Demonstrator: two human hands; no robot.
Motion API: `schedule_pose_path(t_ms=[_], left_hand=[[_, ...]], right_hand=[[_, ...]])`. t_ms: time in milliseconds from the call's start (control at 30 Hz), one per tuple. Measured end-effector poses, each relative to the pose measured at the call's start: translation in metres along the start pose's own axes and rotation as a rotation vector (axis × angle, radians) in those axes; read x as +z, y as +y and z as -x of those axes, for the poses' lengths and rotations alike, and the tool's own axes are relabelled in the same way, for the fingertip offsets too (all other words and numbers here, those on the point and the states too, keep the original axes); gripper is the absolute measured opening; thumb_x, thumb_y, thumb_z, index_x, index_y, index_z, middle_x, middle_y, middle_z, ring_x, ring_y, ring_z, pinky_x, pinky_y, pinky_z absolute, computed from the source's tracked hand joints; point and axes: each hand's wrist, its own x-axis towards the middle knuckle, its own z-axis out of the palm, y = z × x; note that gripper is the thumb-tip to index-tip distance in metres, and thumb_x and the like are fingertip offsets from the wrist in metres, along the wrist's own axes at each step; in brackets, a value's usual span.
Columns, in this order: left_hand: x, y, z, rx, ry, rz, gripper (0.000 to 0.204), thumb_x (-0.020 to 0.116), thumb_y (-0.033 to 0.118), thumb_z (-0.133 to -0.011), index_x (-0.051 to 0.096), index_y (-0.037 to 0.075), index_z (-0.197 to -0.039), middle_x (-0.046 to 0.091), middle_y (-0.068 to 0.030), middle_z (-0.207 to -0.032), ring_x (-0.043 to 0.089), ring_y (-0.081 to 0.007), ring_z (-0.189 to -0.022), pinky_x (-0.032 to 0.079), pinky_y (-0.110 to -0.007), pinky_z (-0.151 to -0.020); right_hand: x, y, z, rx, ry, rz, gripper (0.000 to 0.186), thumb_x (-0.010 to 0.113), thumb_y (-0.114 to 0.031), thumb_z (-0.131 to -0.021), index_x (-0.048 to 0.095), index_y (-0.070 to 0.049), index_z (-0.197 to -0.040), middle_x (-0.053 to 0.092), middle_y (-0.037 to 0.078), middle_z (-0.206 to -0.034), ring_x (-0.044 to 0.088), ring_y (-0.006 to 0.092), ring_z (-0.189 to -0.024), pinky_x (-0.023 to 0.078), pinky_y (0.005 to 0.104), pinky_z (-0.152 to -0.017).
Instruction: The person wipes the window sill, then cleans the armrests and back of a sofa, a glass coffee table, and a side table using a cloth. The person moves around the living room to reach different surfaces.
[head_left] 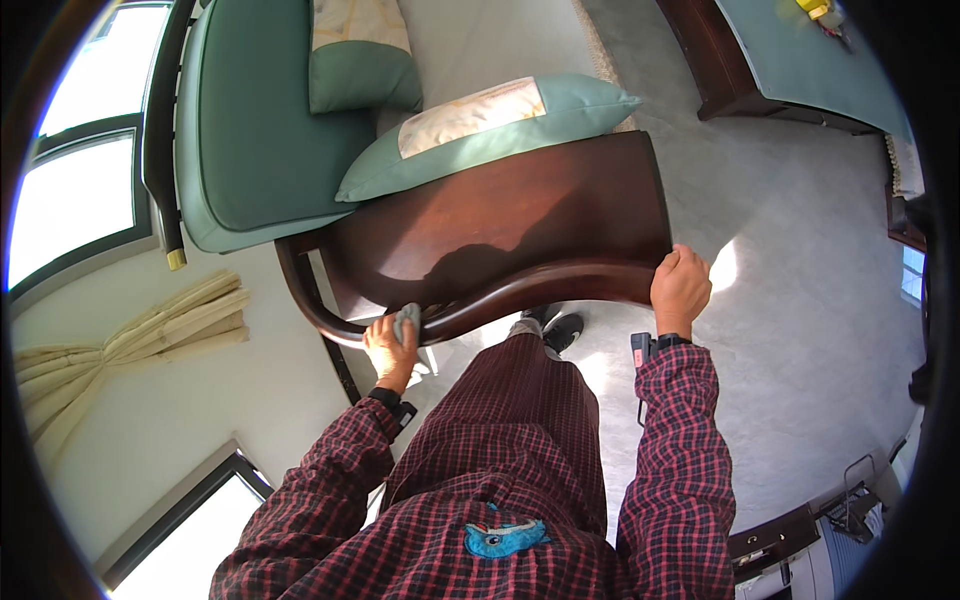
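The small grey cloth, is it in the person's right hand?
No, the small grey cloth is in the bare left hand, at the curved, dark brown wooden armrest.

place: home living room | evidence: wooden-armed sofa, 2 green pillows, tied curtain

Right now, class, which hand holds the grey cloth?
The left hand, with the grey cloth, toward the left end of the wooden armrest; the right hand, at the right end, shows no cloth.

Left windows glare white — armrest partly shadowed — edges bend.
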Motion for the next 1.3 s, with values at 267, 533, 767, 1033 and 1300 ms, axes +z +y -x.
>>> schedule_pose_path(t_ms=[267,533,767,1033,1300], left_hand=[[0.038,0.185,-0.017,0.287,-0.006,0.334,0.038,0.064,0.036,-0.097,0.069,0.001,-0.111,0.07,-0.0237,-0.109,0.065,-0.0433,-0.103,0.049,-0.052,-0.094],[-0.003,0.344,-0.039,0.544,-0.219,0.805,0.042,0.09,0.017,-0.077,0.066,0.004,-0.108,0.069,-0.0142,-0.103,0.068,-0.0328,-0.097,0.056,-0.044,-0.082],[-0.017,0.367,-0.065,0.312,0.136,1.302,0.033,0.075,0.006,-0.093,0.057,0.005,-0.121,0.063,-0.0106,-0.107,0.065,-0.019,-0.083,0.054,-0.033,-0.07],[0.038,0.33,0.019,0.653,0.16,0.281,0.047,0.083,0.022,-0.08,0.061,0.005,-0.118,0.062,-0.0162,-0.122,0.056,-0.0392,-0.116,0.044,-0.049,-0.101],[0.034,0.382,0.054,0.648,0.019,0.124,0.08,0.077,0.067,-0.073,0.063,0.008,-0.124,0.059,-0.0146,-0.125,0.051,-0.0369,-0.122,0.035,-0.054,-0.107]], right_hand=[[-0.001,-0.005,0.003,0.054,-0.045,0.006,0.017,0.06,-0.015,-0.093,0.075,-0.007,-0.096,0.076,0.011,-0.096,0.068,0.0342,-0.098,0.056,0.0466,-0.082],[-0.003,-0.005,0.002,-0.009,-0.061,-0.017,0.019,0.058,-0.024,-0.097,0.07,-0.011,-0.092,0.073,0.008,-0.094,0.066,0.0341,-0.095,0.052,0.0502,-0.08],[-0.014,0.021,-0.002,-0.086,-0.273,-0.452,0.02,0.06,-0.026,-0.099,0.072,-0.01,-0.1,0.074,0.008,-0.101,0.065,0.0351,-0.102,0.052,0.0502,-0.089],[-0.04,0.1,-0.01,-0.245,-0.467,-0.755,0.02,0.063,-0.02,-0.1,0.07,-0.004,-0.108,0.073,0.015,-0.106,0.062,0.0379,-0.107,0.05,0.0477,-0.094],[-0.042,0.144,-0.012,-0.117,-0.47,-0.768,0.021,0.063,-0.021,-0.101,0.071,-0.003,-0.109,0.072,0.017,-0.107,0.063,0.0384,-0.106,0.049,0.0473,-0.095]])
